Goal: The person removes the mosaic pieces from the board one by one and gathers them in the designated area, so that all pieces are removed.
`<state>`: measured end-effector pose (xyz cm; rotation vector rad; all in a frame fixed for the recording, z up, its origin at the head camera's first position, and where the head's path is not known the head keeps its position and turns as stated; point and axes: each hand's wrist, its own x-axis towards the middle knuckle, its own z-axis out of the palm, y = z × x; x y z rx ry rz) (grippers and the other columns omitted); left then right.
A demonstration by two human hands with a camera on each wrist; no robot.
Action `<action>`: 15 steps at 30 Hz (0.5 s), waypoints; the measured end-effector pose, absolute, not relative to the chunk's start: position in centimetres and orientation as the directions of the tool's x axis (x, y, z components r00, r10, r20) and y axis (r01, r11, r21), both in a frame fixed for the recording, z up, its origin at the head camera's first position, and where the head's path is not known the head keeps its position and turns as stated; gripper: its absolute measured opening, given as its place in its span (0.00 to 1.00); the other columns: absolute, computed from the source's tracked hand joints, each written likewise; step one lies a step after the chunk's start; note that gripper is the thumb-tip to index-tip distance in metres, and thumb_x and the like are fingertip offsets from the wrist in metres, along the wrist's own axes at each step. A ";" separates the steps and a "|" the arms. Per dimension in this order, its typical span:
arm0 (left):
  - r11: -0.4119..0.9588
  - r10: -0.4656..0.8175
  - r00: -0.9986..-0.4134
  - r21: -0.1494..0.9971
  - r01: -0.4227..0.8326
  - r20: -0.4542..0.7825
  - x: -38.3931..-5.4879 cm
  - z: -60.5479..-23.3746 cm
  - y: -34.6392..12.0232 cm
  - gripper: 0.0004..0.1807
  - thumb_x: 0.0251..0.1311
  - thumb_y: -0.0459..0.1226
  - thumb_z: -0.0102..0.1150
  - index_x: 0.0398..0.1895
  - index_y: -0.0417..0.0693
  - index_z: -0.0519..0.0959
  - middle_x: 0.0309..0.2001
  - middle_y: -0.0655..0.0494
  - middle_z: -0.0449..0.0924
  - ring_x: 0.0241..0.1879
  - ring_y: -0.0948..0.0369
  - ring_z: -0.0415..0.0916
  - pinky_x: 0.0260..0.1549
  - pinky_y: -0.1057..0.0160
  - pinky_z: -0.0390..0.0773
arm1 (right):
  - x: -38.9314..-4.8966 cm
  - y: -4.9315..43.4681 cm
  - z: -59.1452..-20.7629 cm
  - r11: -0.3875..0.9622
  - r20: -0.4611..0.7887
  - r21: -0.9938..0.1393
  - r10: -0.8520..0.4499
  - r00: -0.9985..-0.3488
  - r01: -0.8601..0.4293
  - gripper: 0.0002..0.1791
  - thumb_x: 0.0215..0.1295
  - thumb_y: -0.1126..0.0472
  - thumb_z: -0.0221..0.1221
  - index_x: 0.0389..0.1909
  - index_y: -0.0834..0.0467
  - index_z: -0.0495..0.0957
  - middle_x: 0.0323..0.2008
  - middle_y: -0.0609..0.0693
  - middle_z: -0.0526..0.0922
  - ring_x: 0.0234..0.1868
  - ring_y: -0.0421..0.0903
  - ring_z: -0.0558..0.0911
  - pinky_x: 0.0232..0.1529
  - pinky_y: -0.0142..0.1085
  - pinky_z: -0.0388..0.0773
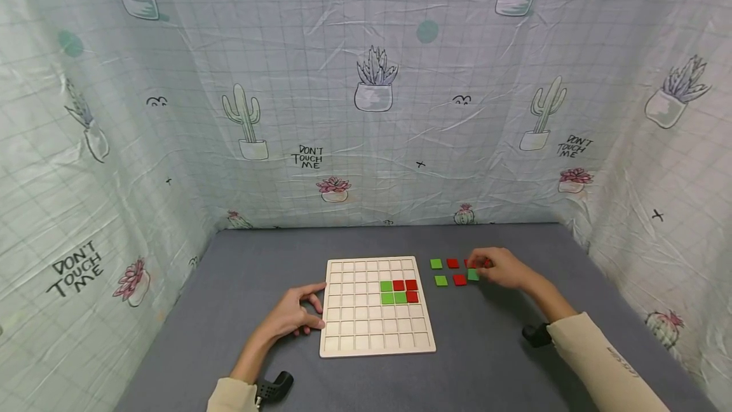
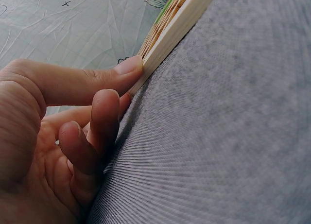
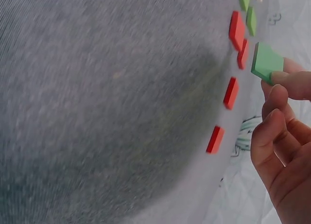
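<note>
A square wooden grid board [image 1: 366, 328] lies on the grey table, with green tiles [image 1: 387, 298] and red tiles [image 1: 412, 297] in some cells on its right side. My left hand [image 1: 291, 313] touches the board's left edge with its thumb and forefinger spread apart; the other fingers are bent loosely and hold nothing. To the right of the board, my right hand [image 1: 503, 268] pinches a green square tile [image 3: 267, 62] between thumb and fingers. In the right wrist view this tile is raised off the table.
Two short rows of loose tiles lie right of the board, among them a green tile [image 1: 436, 264] and a red tile [image 1: 460, 280]. My right hand partly hides the back row. A cactus-print cloth [image 1: 366, 189] hangs behind the table [image 1: 274, 247] and along both sides.
</note>
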<state>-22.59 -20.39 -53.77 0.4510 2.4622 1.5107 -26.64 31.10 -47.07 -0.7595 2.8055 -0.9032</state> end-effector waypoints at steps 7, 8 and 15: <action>0.431 0.365 -0.931 0.890 0.146 -0.024 -22.5 -53.7 -20.4 0.49 0.45 0.32 0.80 0.75 0.43 0.69 0.37 0.51 0.81 0.17 0.59 0.76 0.11 0.63 0.69 | -26.5 31.9 -47.3 0.727 0.020 -0.564 -0.461 -0.887 -0.391 0.10 0.70 0.72 0.57 0.48 0.61 0.82 0.40 0.57 0.87 0.26 0.40 0.78 0.28 0.35 0.76; 0.431 0.365 -0.931 0.890 0.146 -0.024 -22.5 -53.7 -20.4 0.49 0.45 0.32 0.80 0.75 0.43 0.70 0.37 0.51 0.81 0.17 0.59 0.76 0.11 0.63 0.69 | -26.5 32.0 -47.4 0.729 0.015 -0.564 -0.461 -0.887 -0.389 0.10 0.71 0.72 0.57 0.48 0.61 0.82 0.38 0.56 0.86 0.25 0.39 0.77 0.28 0.35 0.76; 0.430 0.367 -0.930 0.891 0.149 -0.022 -22.4 -53.5 -20.3 0.48 0.45 0.32 0.79 0.75 0.44 0.69 0.37 0.51 0.81 0.17 0.58 0.76 0.11 0.63 0.70 | -26.6 32.5 -47.9 0.705 0.010 -0.588 -0.483 -0.876 -0.396 0.10 0.71 0.72 0.56 0.47 0.61 0.83 0.37 0.55 0.86 0.24 0.38 0.75 0.26 0.35 0.75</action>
